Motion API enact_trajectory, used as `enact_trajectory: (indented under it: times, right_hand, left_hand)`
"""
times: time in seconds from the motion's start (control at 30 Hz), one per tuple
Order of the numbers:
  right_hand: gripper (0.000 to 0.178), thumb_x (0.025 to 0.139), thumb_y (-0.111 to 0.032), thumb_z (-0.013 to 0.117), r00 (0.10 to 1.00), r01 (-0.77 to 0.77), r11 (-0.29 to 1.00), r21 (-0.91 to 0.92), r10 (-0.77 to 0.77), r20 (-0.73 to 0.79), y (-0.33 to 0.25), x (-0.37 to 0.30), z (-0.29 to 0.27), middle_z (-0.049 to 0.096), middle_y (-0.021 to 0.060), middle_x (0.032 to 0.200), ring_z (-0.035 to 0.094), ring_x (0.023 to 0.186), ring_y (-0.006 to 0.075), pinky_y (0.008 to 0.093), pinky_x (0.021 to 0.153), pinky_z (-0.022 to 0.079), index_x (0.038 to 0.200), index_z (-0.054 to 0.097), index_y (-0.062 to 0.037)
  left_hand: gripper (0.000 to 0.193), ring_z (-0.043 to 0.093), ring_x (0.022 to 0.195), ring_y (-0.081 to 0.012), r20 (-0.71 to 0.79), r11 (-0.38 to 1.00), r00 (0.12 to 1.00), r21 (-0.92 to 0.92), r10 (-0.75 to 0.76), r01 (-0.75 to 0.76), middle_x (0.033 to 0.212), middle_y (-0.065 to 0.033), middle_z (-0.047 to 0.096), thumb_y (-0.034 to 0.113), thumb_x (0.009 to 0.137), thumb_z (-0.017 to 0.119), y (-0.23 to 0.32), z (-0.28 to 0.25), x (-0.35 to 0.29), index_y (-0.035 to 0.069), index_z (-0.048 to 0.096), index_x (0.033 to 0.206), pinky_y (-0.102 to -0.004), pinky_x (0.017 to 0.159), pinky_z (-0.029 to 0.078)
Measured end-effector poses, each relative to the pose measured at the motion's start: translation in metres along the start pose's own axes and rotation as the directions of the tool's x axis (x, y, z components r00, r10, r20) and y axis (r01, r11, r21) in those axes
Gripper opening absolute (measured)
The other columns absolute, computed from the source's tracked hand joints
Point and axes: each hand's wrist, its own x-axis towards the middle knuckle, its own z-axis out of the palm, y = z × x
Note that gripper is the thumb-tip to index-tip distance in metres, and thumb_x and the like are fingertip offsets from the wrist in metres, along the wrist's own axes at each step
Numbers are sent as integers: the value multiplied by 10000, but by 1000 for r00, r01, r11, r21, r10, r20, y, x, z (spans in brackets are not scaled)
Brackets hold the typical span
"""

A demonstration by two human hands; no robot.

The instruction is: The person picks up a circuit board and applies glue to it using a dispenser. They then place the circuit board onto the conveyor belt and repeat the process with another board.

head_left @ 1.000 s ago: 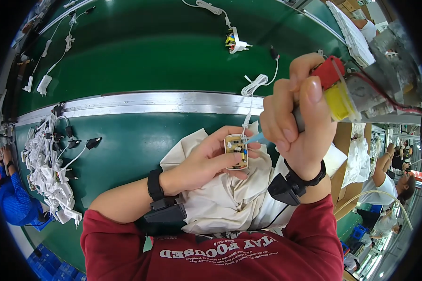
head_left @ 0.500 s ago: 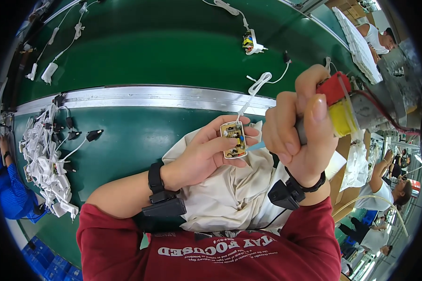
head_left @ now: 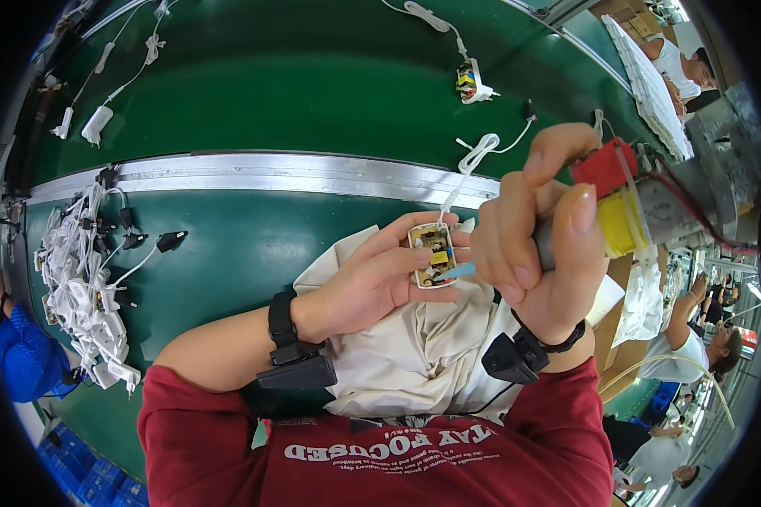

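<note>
My left hand (head_left: 368, 283) holds an open white power adapter (head_left: 434, 255) above my lap, thumb across its near side. Its circuit board faces up, with a yellow component in the middle and smaller parts around it. A white cord leaves the adapter's far end. My right hand (head_left: 545, 241) is wrapped round a grey cylindrical hand tool (head_left: 681, 198) with a red block and a band of yellow tape. The tool's pale blue tapered nozzle (head_left: 457, 271) points left, its tip at the board's lower right part; whether it touches is too small to tell.
A heap of white adapters and cords (head_left: 89, 296) lies on the green bench at left. Beyond the metal rail (head_left: 271, 176), a green belt (head_left: 296, 93) carries white adapters (head_left: 97, 125) and another open adapter (head_left: 473, 83). Co-workers (head_left: 30, 346) sit left and right. White cloth (head_left: 397, 363) covers my lap.
The nozzle tip has come from beside the adapter to over its board. The adapter has shifted slightly right and tilted. Items on the belt have moved a little to the right.
</note>
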Motion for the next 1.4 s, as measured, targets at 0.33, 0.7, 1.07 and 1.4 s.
enact_trajectory:
  times: [0.33, 0.7, 1.07, 1.4]
  right_hand:
    - [307, 878, -245, 595, 999, -46, 955, 292, 43, 16, 11, -7, 0, 425, -28, 556, 375, 441, 24, 204, 410, 292, 942, 373, -41]
    - [319, 881, -248, 594, 999, 5, 985, 170, 0, -32, 11, -3, -4, 433, -26, 565, 375, 440, 24, 194, 409, 287, 981, 399, -16]
    - [298, 939, -304, 518, 999, 10, 982, 190, -2, -41, -13, -5, -11, 359, -38, 498, 322, 361, 56, 219, 357, 248, 1034, 395, -50]
    - [250, 916, -236, 554, 995, -91, 981, 170, 83, 58, -31, -11, -4, 410, -46, 529, 345, 404, 21, 198, 386, 253, 1000, 419, -43]
  left_hand:
    - [434, 498, 1176, -230, 90, 998, 996, -64, 5, 0, 1291, -105, 450, 129, 951, 408, 0, 0, -2, 75, 301, 1367, -455, 978, 448]
    - [423, 512, 1156, -223, 81, 999, 997, -41, -1, 4, 1290, -100, 454, 132, 951, 407, 2, -2, 0, 73, 310, 1359, -455, 969, 456]
    - [417, 514, 1148, -190, 18, 947, 999, 320, -44, 36, 1251, -86, 486, 126, 950, 424, 19, 17, 19, 73, 327, 1352, -406, 955, 464]
    - [467, 569, 982, -135, 490, 546, 858, 766, -152, -340, 1166, -87, 565, 185, 868, 623, 101, 91, 179, 3, 448, 1262, -311, 857, 479]
